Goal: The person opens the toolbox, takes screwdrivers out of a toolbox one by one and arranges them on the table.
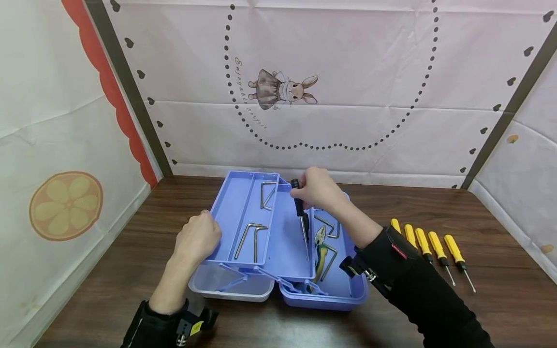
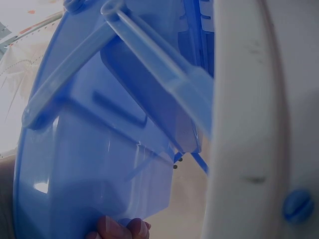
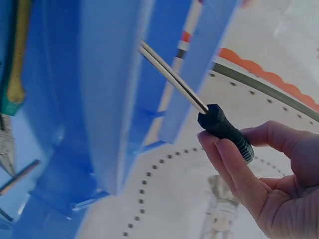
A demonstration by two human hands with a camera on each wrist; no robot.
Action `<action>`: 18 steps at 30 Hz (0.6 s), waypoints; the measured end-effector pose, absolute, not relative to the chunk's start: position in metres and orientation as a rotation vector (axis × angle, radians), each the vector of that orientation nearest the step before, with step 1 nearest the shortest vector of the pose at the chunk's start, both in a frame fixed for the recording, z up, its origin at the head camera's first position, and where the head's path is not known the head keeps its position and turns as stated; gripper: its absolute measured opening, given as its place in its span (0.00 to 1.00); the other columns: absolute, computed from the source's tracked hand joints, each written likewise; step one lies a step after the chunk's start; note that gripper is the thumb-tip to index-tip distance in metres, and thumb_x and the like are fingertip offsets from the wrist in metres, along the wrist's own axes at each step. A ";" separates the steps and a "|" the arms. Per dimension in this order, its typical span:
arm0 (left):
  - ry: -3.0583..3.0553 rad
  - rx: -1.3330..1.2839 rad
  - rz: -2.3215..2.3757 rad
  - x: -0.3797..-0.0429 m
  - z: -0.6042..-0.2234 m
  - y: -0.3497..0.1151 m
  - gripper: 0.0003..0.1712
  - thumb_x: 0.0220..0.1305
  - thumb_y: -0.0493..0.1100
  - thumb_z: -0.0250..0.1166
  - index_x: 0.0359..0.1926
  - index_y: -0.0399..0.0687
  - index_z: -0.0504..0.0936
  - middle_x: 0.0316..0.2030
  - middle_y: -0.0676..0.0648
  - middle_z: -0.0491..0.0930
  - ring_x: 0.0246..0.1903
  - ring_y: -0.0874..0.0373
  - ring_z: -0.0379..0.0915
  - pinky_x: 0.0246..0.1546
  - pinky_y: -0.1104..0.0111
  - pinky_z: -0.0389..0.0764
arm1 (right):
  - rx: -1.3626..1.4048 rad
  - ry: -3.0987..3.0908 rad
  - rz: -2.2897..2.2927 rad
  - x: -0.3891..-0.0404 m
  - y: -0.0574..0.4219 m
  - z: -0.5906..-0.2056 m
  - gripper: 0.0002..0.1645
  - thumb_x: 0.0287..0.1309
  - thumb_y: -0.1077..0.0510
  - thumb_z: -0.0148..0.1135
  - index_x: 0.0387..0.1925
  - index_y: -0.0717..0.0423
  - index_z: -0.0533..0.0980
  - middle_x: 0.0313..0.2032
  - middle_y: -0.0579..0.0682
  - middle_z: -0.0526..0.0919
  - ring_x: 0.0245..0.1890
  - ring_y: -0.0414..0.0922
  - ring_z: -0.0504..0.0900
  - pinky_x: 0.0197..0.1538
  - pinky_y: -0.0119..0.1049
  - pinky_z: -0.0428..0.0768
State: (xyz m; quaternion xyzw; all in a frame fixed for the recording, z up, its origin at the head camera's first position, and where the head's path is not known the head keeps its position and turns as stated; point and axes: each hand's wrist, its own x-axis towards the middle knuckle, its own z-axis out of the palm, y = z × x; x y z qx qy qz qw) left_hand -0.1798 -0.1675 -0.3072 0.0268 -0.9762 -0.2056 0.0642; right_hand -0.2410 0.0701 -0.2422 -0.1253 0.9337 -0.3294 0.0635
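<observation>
With my right hand (image 1: 321,191) I pinch the black handle of a screwdriver (image 1: 299,207), whose shaft points down at the middle tray (image 1: 285,241) of the opened blue toolbox (image 1: 322,303); whether its tip touches, I cannot tell. My left hand (image 1: 197,237) grips the outer edge of the left tray (image 1: 232,200), where bent metal keys (image 1: 256,244) lie. Five yellow-handled screwdrivers (image 1: 437,245) lie on the desk (image 1: 413,319), beside my right sleeve (image 1: 404,270).

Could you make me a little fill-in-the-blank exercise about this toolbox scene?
The right hand holds a screwdriver by its black ____.
The left hand grips the ____ side of the raised tray.
To the right, ____ yellow-handled screwdrivers are visible.
The pliers lie in the lower ____ compartment of the toolbox.

Missing words: handle; left; five; right.
</observation>
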 end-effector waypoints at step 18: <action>-2.956 0.079 -0.634 -0.179 -0.308 -0.167 0.15 0.59 0.36 0.41 0.32 0.25 0.68 0.19 0.38 0.70 0.18 0.49 0.68 0.14 0.57 0.70 | -0.269 2.980 -0.903 -0.245 0.154 -0.227 0.16 0.54 0.59 0.58 0.35 0.72 0.74 0.31 0.64 0.80 0.19 0.44 0.79 0.25 0.34 0.78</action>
